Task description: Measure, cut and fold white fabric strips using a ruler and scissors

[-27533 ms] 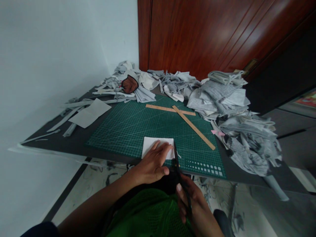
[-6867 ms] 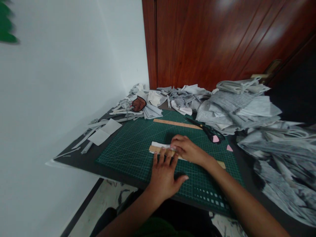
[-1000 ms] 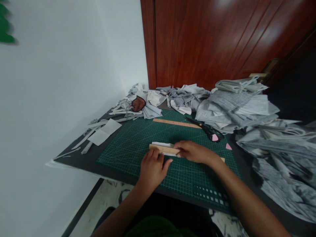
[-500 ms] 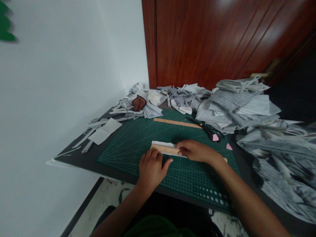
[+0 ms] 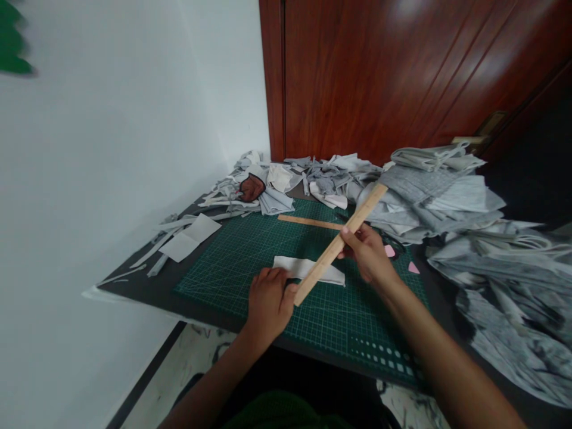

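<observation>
Head view: right hand (image 5: 370, 256) grips wooden ruler (image 5: 339, 243) lifted, tilted; left hand (image 5: 268, 301) curled, pinning white fabric strip (image 5: 308, 269) near surface's front edge. Keep strip flat.

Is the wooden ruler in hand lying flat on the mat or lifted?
Lifted: the right hand holds the wooden ruler tilted above the white fabric strip.

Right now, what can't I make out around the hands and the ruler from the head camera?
- Scissors: hidden behind the right hand and its raised wooden ruler.
- Left hand fingertips: curled under at the white fabric strip; contact unclear.
- Ruler markings: too small to read.
- Second ruler: right end covered by the raised one.
- Grey fabric pile: cut off at the right edge.
</observation>
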Tool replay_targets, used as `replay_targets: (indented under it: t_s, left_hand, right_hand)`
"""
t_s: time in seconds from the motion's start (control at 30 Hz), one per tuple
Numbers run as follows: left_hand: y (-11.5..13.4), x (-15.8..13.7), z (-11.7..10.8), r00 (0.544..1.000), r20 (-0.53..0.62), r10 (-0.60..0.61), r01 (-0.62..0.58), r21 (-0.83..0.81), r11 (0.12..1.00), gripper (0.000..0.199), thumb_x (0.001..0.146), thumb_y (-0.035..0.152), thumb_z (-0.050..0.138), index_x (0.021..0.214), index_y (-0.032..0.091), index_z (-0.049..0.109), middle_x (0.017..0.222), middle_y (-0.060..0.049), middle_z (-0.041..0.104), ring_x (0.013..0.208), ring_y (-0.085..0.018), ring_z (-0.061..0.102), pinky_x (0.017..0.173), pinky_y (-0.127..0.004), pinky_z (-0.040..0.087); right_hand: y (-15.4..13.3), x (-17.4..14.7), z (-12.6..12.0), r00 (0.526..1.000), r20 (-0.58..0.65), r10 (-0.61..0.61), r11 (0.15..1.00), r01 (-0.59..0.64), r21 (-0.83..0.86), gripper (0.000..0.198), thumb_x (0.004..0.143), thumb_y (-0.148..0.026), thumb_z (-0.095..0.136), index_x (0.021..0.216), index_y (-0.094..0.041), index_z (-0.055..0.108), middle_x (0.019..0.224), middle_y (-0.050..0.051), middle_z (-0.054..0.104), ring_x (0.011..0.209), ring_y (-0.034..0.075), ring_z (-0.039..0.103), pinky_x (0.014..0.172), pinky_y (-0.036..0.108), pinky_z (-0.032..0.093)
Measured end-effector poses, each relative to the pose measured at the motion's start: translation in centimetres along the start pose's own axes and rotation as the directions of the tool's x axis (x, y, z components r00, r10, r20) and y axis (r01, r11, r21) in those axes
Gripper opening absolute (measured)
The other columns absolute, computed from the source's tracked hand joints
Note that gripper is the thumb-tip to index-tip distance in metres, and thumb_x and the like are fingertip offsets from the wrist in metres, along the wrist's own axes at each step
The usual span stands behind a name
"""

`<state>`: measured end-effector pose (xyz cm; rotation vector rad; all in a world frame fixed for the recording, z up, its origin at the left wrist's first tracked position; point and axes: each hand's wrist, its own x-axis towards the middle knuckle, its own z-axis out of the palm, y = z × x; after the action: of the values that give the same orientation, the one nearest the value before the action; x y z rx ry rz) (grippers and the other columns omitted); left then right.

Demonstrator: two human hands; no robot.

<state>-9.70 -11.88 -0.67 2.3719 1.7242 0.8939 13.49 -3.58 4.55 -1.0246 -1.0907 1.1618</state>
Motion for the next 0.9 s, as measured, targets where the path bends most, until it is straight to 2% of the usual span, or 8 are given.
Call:
replay_targets:
  t_s: [0.13,0.27,0.37,0.53,0.67,0.77,0.83,0.9]
  left_hand:
    - [-0.8,0.2,0.3,0.993,-0.049,-0.108,0.102,-0.116,0.988,0.044,0.102,0.052,0.044,0.116,0.017,0.066,0.097,-0.010,0.072,0.092,-0.030,0.065,0.082,-0.043,0.049]
    - [-0.8,0.5,0.6,0.974,-0.026,-0.225,0.221,-0.103,0.970,0.018,0.096,0.036,0.059,0.103,0.022,0.067,0.097,-0.007,0.072,0.094,-0.028,0.065,0.085,-0.040,0.048]
    - [-1.0,0.6,0.8,0.961,-0.046,-0.274,0.260,-0.198,0.945,0.012,0.095,0.026,0.052,0.091,0.023,0.063,0.089,-0.004,0.068,0.089,-0.024,0.065,0.082,-0.036,0.048]
    - [-0.8,0.3,0.4,0.956,-0.051,-0.289,0.252,-0.363,0.897,0.026,0.087,0.048,0.065,0.089,0.022,0.059,0.084,-0.002,0.063,0.081,-0.022,0.062,0.071,-0.031,0.047]
    - [-1.0,0.8,-0.1,0.929,-0.036,-0.368,0.313,-0.449,0.837,0.036,0.092,0.055,0.055,0.074,0.023,0.052,0.066,0.003,0.052,0.065,-0.017,0.053,0.060,-0.027,0.040]
    - [-2.0,1.8,-0.5,0.912,-0.048,-0.407,0.321,-0.531,0.784,0.045,0.095,0.058,0.046,0.066,0.023,0.046,0.060,0.005,0.041,0.058,-0.014,0.043,0.056,-0.026,0.035]
    - [-2.7,2.3,-0.8,0.912,-0.071,-0.405,0.302,-0.551,0.778,0.047,0.095,0.057,0.044,0.063,0.023,0.041,0.060,0.005,0.037,0.056,-0.013,0.039,0.055,-0.026,0.033]
    - [-3.3,2.7,-0.9,0.914,-0.084,-0.397,0.291,-0.548,0.784,0.047,0.095,0.056,0.045,0.062,0.023,0.039,0.059,0.005,0.034,0.056,-0.013,0.036,0.055,-0.026,0.031]
  right_hand:
    - [1.1,-0.5,1.2,0.991,-0.082,0.104,0.983,-0.089,0.162,0.045,0.069,-0.053,0.091,0.086,-0.021,0.065,0.069,-0.004,0.067,0.059,0.013,0.066,0.047,0.023,0.062]
    - [0.9,-0.5,1.1,0.990,-0.062,0.130,0.973,-0.115,0.199,0.044,0.067,-0.050,0.094,0.083,-0.020,0.067,0.067,-0.003,0.070,0.058,0.013,0.068,0.050,0.022,0.065]
    - [0.8,-0.3,0.8,0.988,-0.024,0.152,0.980,-0.147,0.135,0.047,0.064,-0.053,0.094,0.082,-0.018,0.069,0.068,0.000,0.072,0.057,0.013,0.068,0.047,0.021,0.063]
    - [1.3,-0.1,0.6,0.993,0.020,0.120,0.993,-0.120,-0.022,0.055,0.068,-0.068,0.086,0.085,-0.020,0.065,0.072,-0.001,0.069,0.058,0.012,0.066,0.053,0.024,0.062]
    - [1.1,-0.3,0.1,0.992,0.110,0.056,0.961,-0.024,-0.275,0.054,0.080,-0.070,0.075,0.064,-0.023,0.054,0.054,-0.005,0.052,0.044,0.011,0.047,0.039,0.024,0.040]
    - [0.1,-1.1,-0.1,0.959,0.138,-0.246,0.744,0.279,-0.607,0.056,0.094,-0.061,0.063,0.056,-0.025,0.044,0.049,-0.005,0.042,0.047,0.012,0.039,0.046,0.028,0.031]
    - [-0.8,-1.8,-0.1,0.852,0.275,-0.445,0.471,0.484,-0.738,0.045,0.097,-0.055,0.061,0.066,-0.023,0.058,0.061,0.001,0.058,0.059,0.018,0.054,0.059,0.033,0.042]
    - [-1.6,-2.3,0.1,0.710,0.526,-0.469,0.182,0.660,-0.729,0.031,0.099,-0.050,0.063,0.097,-0.021,0.073,0.097,0.012,0.075,0.092,0.029,0.066,0.087,0.043,0.048]
